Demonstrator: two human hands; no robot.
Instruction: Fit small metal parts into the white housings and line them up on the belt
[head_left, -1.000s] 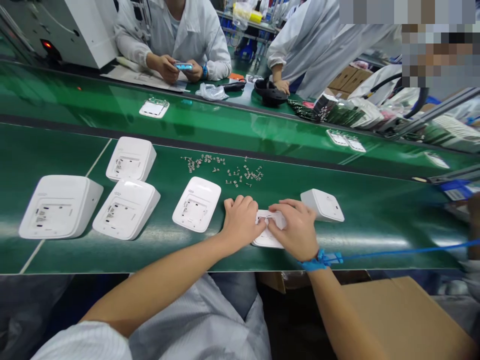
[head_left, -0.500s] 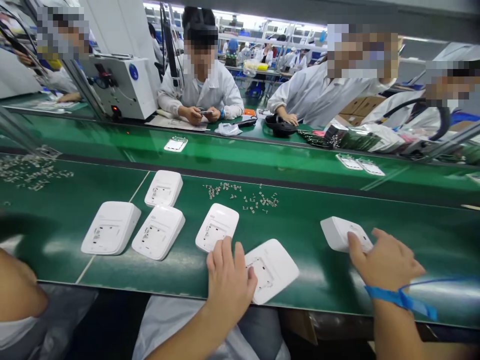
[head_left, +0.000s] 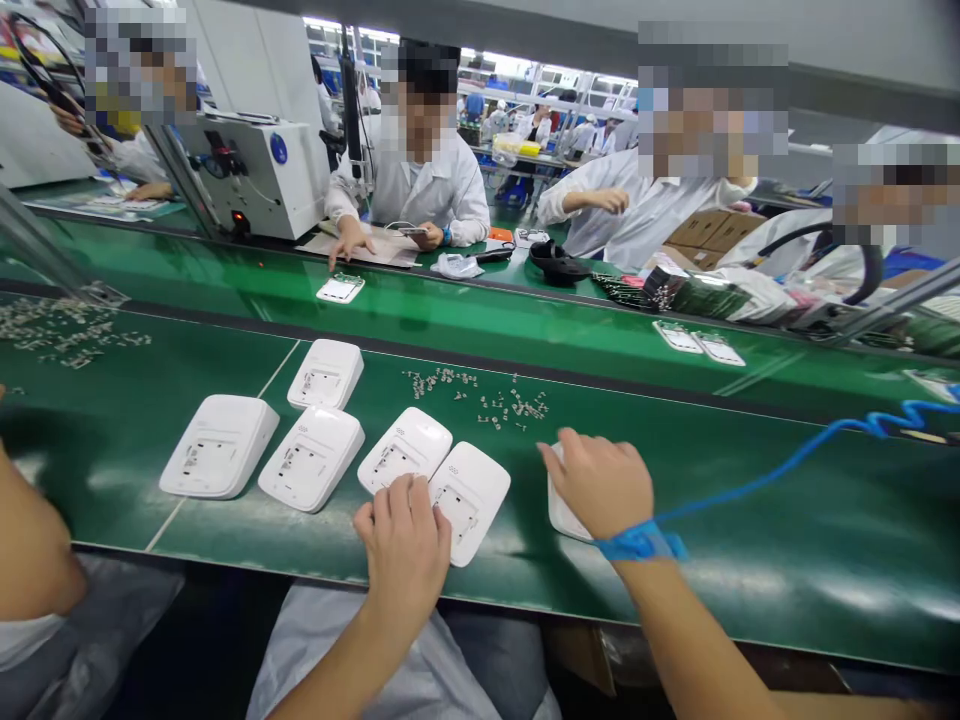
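My left hand (head_left: 405,545) rests with bent fingers on the lower edges of two neighbouring white plastic device housings. One housing (head_left: 409,440) lies left of the other housing (head_left: 480,495), and their edges meet; both show a recessed square on top. To the right, my right hand (head_left: 604,485) grips another white housing (head_left: 561,505), mostly hidden beneath it. A blue wrist strap (head_left: 645,542) with a coiled cord is on my right wrist. More white housings (head_left: 217,440) lie flat at the left, with similar recesses facing up.
Small metal parts (head_left: 517,405) are scattered behind the housings, with a larger heap (head_left: 52,325) at far left. Across the green belt (head_left: 480,305), co-workers in white coats sit at a bench. White-and-green flat pieces (head_left: 341,288) lie on the belt. Another person's arm (head_left: 30,530) is at left.
My right hand has moved left with its housing, nearer my left hand. The housing by my left hand has shifted left against its neighbour and turned. A co-worker's hand now reaches toward a flat piece.
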